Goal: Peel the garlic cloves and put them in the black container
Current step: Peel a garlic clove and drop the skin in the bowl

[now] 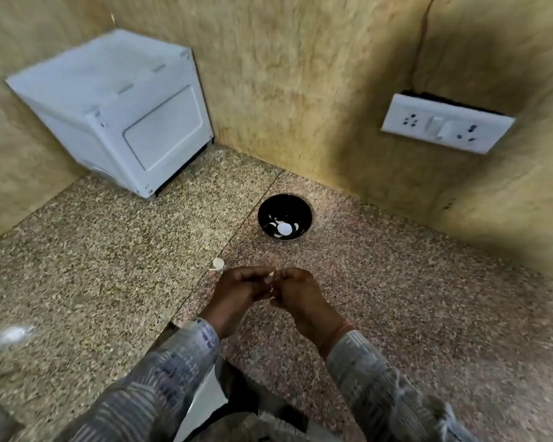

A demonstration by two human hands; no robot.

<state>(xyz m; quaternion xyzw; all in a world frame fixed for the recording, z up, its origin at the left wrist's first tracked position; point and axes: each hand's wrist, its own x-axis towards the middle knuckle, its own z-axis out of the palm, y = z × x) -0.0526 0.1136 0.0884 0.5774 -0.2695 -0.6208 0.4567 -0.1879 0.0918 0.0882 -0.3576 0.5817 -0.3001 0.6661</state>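
A single wide-angle view, worn on the person's head, looks forward and steeply down onto the speckled desk (396, 314), near enough that both sleeves fill the 6 o'clock edge. It faces a wall corner at 12 o'clock. The left hand (237, 288) and right hand (296, 290) sit just below centre, the black container (268, 208) beyond them at 12 o'clock, a white appliance (109, 110) at 10 o'clock.

Two hands (240, 287) (296, 290), one container (268, 211) (black)
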